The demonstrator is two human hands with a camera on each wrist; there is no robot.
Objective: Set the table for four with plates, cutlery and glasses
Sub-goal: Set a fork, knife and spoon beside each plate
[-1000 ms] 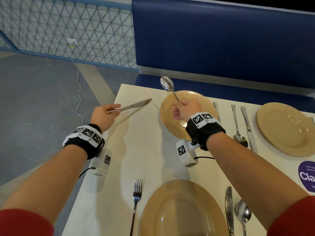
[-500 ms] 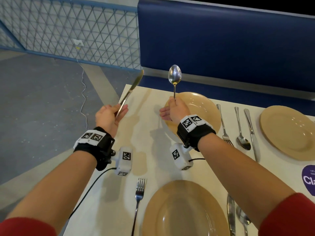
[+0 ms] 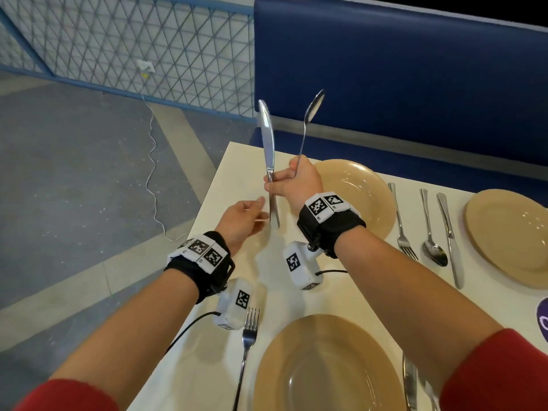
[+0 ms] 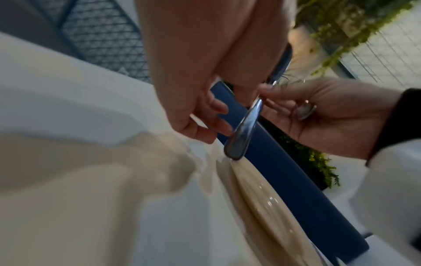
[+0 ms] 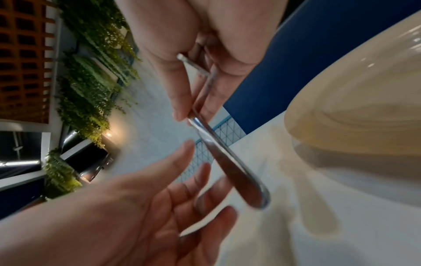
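The right hand point(image 3: 299, 180) grips both knife point(image 3: 267, 149) and spoon point(image 3: 308, 123), held near upright above the tabletop point(image 3: 225, 179) just left of the far plate point(image 3: 364, 194); the left hand point(image 3: 240, 221), released, fingers spread, waits beside the knife handle

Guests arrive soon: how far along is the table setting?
Done: the near plate has a fork and a table knife beside it; a second fork, laid spoon and laid knife lie between the far-left plate and far-right plate. In hand: the right hand grips a held knife and held spoon upright; the left hand is open beside them. Left: laying those two; no glasses or fourth plate in view.
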